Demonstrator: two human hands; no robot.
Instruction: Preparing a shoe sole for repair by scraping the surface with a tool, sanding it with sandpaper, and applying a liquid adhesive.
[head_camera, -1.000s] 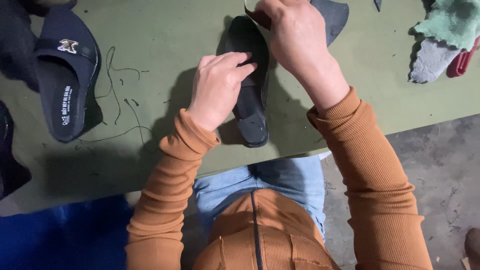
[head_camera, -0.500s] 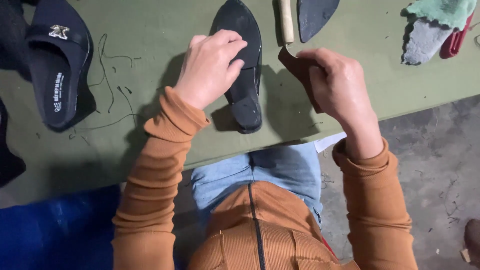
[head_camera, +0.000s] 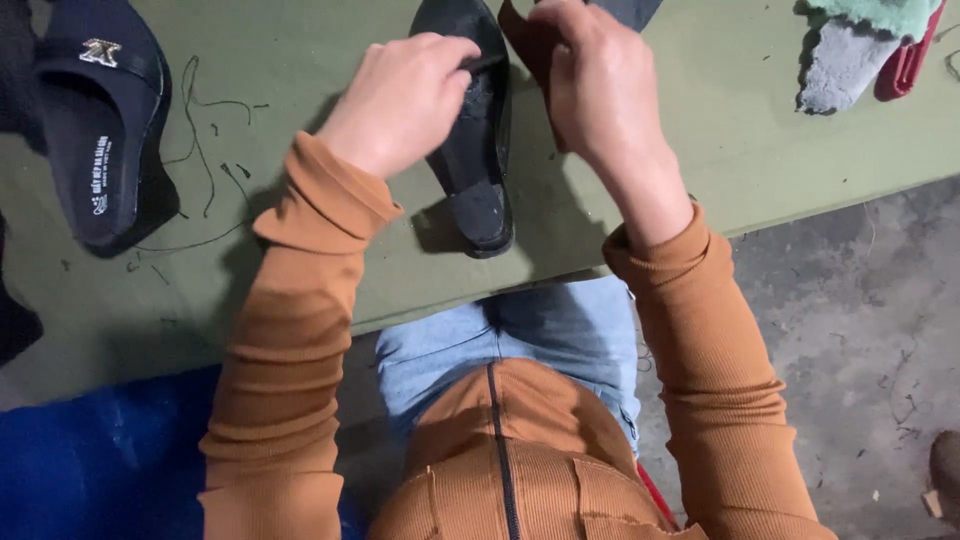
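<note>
The fingers (head_camera: 455, 55) of the left hand (head_camera: 400, 100) curl down and pinch the black shoe (head_camera: 475, 150) on the green table (head_camera: 700, 170). The right hand (head_camera: 600, 90) grips a brown piece (head_camera: 525, 40) beside it. Best to hold the shoe steady and press gently.

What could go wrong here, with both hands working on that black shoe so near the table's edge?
The black shoe has its heel close to the green table edge, so a hard push might slide it off. The left hand sits close to whatever brown thing the right hand grips, so a slip could catch fingers.
</note>
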